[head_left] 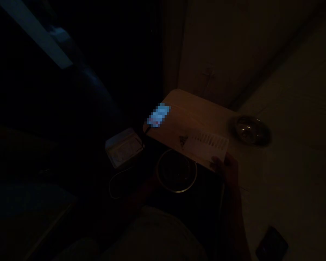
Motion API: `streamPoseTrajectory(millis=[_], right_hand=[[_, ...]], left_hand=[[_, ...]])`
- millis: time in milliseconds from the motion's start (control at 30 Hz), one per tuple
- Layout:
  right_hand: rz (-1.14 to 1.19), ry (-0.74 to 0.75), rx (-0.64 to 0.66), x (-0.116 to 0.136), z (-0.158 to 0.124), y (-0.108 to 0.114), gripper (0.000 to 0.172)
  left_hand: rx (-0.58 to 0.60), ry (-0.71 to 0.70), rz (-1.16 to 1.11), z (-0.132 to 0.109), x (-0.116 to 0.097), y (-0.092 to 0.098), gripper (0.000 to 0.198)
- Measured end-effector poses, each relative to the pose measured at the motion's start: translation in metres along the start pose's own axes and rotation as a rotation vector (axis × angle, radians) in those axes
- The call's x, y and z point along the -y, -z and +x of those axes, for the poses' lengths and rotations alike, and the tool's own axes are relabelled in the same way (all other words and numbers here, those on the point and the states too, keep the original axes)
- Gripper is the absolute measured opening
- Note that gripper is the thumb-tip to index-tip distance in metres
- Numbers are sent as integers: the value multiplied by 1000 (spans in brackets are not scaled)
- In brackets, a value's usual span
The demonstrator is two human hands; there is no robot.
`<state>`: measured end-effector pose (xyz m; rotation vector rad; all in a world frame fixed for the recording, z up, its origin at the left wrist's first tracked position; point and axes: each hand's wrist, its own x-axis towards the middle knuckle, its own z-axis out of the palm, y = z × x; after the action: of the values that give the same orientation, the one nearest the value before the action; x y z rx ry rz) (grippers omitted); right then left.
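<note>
First, nearest: one dark block (271,244), lower right, on the floor (277,192). Next, the left hand (152,180), a dim reddish shape beside the bowl (176,170); too little light falls there to tell whether it grips the rim or merely rests by it, or what the bowl contains. Right hand (228,166): closed on the near end of a white slotted tray (203,145), thumb on top. The tray is at the near edge of the wooden board (176,103), beyond the bowl; small dark bits (183,140) show at its other end. Stage, as judged: under way, the tray being in hand and the bits outside the bowl; the amount done or left does not show. Left of the board, one tub (125,148). Farther, on the board's left corner, one lit phone (159,115); on the floor beyond the right hand, one metal bowl (252,130).
</note>
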<state>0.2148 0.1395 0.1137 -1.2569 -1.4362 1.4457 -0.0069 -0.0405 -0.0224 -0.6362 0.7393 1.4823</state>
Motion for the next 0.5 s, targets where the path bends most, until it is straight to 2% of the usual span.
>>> streamPoseTrajectory(millis=[100,167,233,367,433,500], right_hand=[[16,-13,-17,-2,1,1,41],[25,-22,-22,-4,1,3,42],[45,-30,-27,-6,1,4,42],[91,-64,-35,-6,0,5,43],[90,-71,-44,-6,0,5,43],[67,-52,-46,-5,0,5,43]], left_hand=[[16,79,-9,2,-1,5,44],[43,107,-15,6,-1,8,48],[73,117,-14,10,-1,10,54],[49,106,4,16,-2,12,46],[47,115,16,14,-2,10,47],[106,122,20,11,-2,7,55]])
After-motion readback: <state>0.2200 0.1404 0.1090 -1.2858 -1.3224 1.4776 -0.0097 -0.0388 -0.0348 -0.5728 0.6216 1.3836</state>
